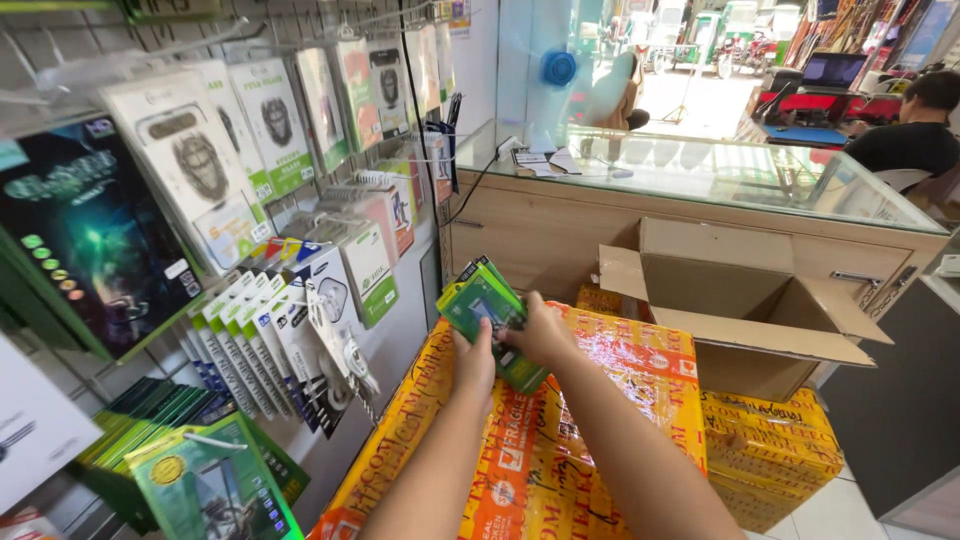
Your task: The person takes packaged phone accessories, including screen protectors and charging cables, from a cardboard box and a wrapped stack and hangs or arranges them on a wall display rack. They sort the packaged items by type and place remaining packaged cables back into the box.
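Both of my hands hold a small stack of flat green packets (482, 300) above a yellow taped carton (600, 350). My left hand (474, 357) grips the stack from below, thumb against its lower edge. My right hand (540, 335) closes over the stack's right side. The packets fan out slightly at the top left. A wall rack of hanging packaged goods (300, 250) lies just left of my hands.
An open brown cardboard box (745, 305) sits on yellow cartons to the right. Behind it stands a wooden counter with a glass top (700, 170). Green packets (200, 470) hang low on the left rack. A person in black (915, 135) sits at the far right.
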